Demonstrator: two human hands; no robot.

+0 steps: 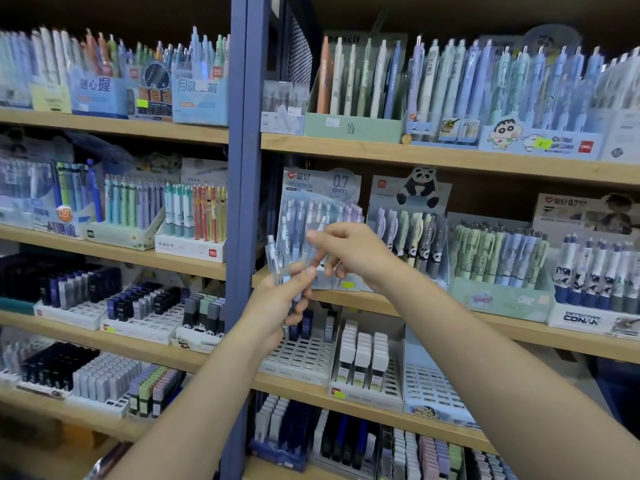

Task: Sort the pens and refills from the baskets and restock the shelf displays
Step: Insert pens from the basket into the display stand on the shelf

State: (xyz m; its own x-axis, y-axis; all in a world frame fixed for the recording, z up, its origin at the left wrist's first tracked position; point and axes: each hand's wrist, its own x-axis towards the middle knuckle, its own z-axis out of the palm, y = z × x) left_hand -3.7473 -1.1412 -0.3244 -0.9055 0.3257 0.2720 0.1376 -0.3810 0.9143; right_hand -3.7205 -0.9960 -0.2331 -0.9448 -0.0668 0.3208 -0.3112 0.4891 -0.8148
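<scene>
My left hand (285, 299) grips a small bunch of clear pale-blue pens (278, 261), their tops pointing up. My right hand (349, 252) is just to the right of it and pinches the top of one pen (320, 230) from the bunch. Both hands are in front of the 0.7 mm display box (332, 195) on the second shelf, which holds several similar pastel pens. How far that pen stands apart from the bunch is hidden by my fingers.
A blue metal upright (242, 202) divides two shelf bays. A panda pen display (412, 216) and a green pen box (498, 292) stand to the right. White lead-refill trays (367, 362) sit on the shelf below my hands. More pen boxes fill the top shelf (450, 154).
</scene>
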